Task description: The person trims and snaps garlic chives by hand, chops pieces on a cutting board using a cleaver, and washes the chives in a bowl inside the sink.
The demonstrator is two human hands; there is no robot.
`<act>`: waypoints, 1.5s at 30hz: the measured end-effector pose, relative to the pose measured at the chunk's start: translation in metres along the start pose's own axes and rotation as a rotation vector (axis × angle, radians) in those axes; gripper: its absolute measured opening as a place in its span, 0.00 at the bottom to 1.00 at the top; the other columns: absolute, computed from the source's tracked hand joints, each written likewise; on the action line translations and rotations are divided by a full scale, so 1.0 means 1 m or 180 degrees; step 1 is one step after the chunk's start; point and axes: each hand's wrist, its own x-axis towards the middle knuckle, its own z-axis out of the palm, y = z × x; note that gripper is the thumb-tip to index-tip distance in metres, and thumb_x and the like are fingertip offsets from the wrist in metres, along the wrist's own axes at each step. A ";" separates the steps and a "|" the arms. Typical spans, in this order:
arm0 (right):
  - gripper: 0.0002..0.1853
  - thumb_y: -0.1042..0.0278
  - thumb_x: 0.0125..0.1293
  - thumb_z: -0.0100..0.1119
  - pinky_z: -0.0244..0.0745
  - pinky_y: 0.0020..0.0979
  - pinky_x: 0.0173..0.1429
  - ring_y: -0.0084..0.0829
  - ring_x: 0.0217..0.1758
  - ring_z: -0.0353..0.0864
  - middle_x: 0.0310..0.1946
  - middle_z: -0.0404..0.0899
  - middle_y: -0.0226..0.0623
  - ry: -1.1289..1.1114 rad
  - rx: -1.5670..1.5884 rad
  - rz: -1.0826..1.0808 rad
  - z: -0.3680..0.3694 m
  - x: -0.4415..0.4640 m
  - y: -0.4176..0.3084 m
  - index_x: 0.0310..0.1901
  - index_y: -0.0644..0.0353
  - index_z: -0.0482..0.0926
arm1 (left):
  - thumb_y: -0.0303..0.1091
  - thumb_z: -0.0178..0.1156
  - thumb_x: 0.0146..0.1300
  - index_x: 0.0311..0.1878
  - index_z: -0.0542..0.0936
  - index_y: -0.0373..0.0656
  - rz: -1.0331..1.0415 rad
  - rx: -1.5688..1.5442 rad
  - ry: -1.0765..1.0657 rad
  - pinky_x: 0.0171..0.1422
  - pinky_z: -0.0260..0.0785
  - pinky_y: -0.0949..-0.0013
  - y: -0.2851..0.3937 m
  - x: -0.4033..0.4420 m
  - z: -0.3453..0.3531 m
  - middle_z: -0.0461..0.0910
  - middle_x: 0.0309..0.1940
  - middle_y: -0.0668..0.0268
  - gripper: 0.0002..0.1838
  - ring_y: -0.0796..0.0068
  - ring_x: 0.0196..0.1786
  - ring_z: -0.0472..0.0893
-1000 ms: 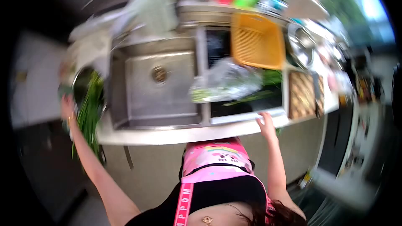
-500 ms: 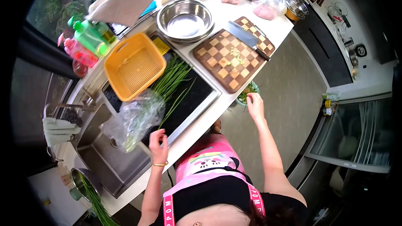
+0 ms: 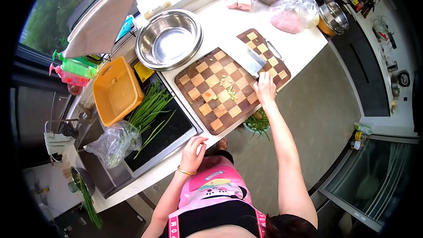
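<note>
My right hand (image 3: 265, 89) is closed around the handle of a cleaver (image 3: 253, 63), whose blade lies over the checkered cutting board (image 3: 197, 94). Small pale green chopped bits (image 3: 228, 86) are scattered on the board, left of the cleaver. My left hand (image 3: 193, 154) hovers at the counter's front edge, loosely bent with thumb and fingers apart and nothing in it. Long green scallions (image 3: 150, 109) lie on the black panel beside the sink, partly under a clear plastic bag (image 3: 119, 143).
A steel bowl (image 3: 169, 39) stands behind the board, left of bagged meat (image 3: 287, 20). An orange basket (image 3: 115, 92) sits by the sink (image 3: 114, 178). Below the counter edge is a bin with green scraps (image 3: 257, 122). More greens (image 3: 89, 202) hang from a pot at lower left.
My right hand has moved from above the scrap bin up to the cleaver's handle and closed on it. The left hand has shifted right along the counter edge. The view has turned.
</note>
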 end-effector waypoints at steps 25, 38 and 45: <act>0.12 0.67 0.55 0.62 0.74 0.40 0.35 0.45 0.36 0.77 0.34 0.74 0.40 -0.0460 0.1111 -0.0373 -0.081 -0.071 0.017 0.39 0.59 0.72 | 0.22 0.55 0.59 0.41 0.77 0.36 -0.0293 -0.0111 0.0515 0.38 0.71 0.75 -0.046 0.080 -0.023 0.77 0.34 0.62 0.07 0.73 0.34 0.79; 0.12 0.64 0.68 0.50 0.64 0.18 0.17 0.16 0.16 0.69 0.22 0.71 0.29 -0.0993 0.4871 0.2721 -0.094 -0.160 -0.003 0.40 0.66 0.74 | 0.29 0.54 0.60 0.47 0.74 0.38 0.0808 0.0698 0.0176 0.55 0.66 0.65 -0.096 0.293 0.049 0.72 0.45 0.57 0.13 0.59 0.50 0.73; 0.14 0.61 0.70 0.46 0.65 0.20 0.17 0.18 0.17 0.69 0.24 0.72 0.31 -0.0872 0.5815 0.3347 -0.062 -0.216 -0.009 0.41 0.66 0.72 | 0.30 0.48 0.65 0.48 0.72 0.38 0.0955 0.0190 -0.0367 0.53 0.66 0.67 -0.072 0.222 0.060 0.72 0.41 0.58 0.11 0.62 0.47 0.73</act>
